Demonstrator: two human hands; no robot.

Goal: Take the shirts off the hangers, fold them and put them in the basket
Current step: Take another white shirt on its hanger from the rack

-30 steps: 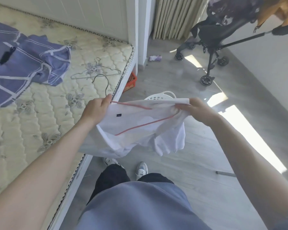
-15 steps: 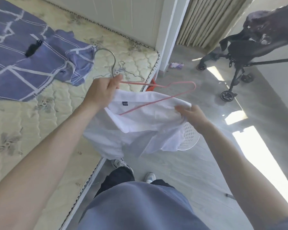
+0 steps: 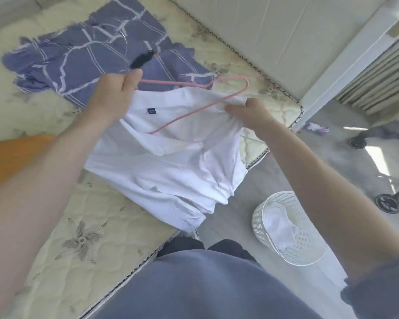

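Note:
A white shirt [image 3: 171,164] hangs in front of me over the mattress edge, its collar label facing up. A pink wire hanger [image 3: 194,107] is partly out of the neck opening, its right shoulder sticking up above the cloth. My left hand [image 3: 113,97] grips the hanger's top at the collar. My right hand [image 3: 251,116] pinches the shirt's right shoulder. The white perforated basket [image 3: 263,217] stands on the floor at the lower right with white cloth inside. A purple patterned shirt [image 3: 90,56] lies spread on the mattress behind, a hanger in it.
The quilted mattress [image 3: 78,238] fills the left side, with an orange item [image 3: 14,157] at its left edge. Grey floor lies to the right. A stroller's wheels [image 3: 387,203] stand at the far right, near curtains [image 3: 378,72] and a white wall panel.
The view has swung left and down over the mattress. The shirt and hanger have moved over the bed, and more of the pink hanger shows outside the collar. The basket now sits lower right.

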